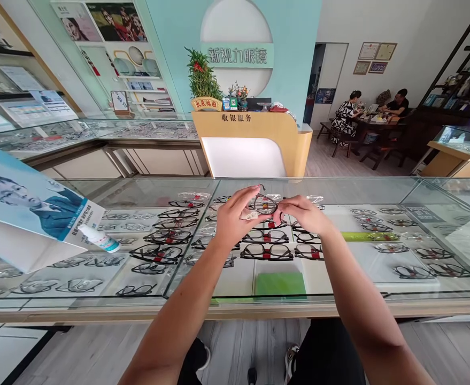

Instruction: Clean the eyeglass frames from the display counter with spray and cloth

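Note:
A pair of dark-framed eyeglasses is held up over the glass counter, tilted, with one temple sticking upward. My left hand is closed around one side of the eyeglasses, thumb below and fingers above. A pale, crumpled bit of material shows at its palm. My right hand pinches at the near edge of the frame, and a small pink piece that looks like cloth hangs at its fingertips. Part of the frame is hidden behind the fingers.
Several rows of eyeglasses lie inside the glass display counter under my hands. A small white spray bottle leans by a folded advertising board at left. Beyond stands a cashier desk; two people sit at a table.

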A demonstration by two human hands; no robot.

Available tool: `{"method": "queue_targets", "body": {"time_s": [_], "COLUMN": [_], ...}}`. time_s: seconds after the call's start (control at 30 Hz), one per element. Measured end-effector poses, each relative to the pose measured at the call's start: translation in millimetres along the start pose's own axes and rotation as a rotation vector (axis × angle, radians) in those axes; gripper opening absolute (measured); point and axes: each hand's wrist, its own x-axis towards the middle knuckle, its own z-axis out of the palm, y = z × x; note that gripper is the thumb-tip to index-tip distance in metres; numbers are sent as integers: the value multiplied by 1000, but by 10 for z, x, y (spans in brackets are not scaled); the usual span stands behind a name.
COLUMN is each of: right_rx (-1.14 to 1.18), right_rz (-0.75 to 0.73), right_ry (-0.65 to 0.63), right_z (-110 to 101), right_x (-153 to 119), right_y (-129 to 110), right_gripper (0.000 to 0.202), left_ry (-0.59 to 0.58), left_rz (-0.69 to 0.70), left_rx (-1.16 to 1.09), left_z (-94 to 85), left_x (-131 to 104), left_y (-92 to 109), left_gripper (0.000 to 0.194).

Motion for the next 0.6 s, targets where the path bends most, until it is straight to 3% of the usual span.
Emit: {"method": "queue_targets", "body": {"time_s": [0.07, 0.2, 0.27, 0.47, 0.6], "right_rx": [-96, -376, -473, -662, -764], "right_rz": [-70, -416, -513, -470, -483], "right_ry": [98, 532, 692, 727, 802], "right_z": [26, 51, 35, -152, -233], "right_x": [-6, -73, -115, -11, 130], "right_y": [9, -20, -78, -493, -843], "right_gripper": [47, 40, 39, 89, 91], "left_ry": [30, 135, 182, 347, 399], "left_rz": [15, 26, -14, -73, -87], "left_rx": [6, 71, 124, 137, 82], "left_z": [-3, -88, -182, -441, -514], "left_x": [9, 110, 260, 1049, 1387], "left_y": [15, 66, 84, 37, 93], "left_gripper": [72, 71, 72, 75, 76]}}
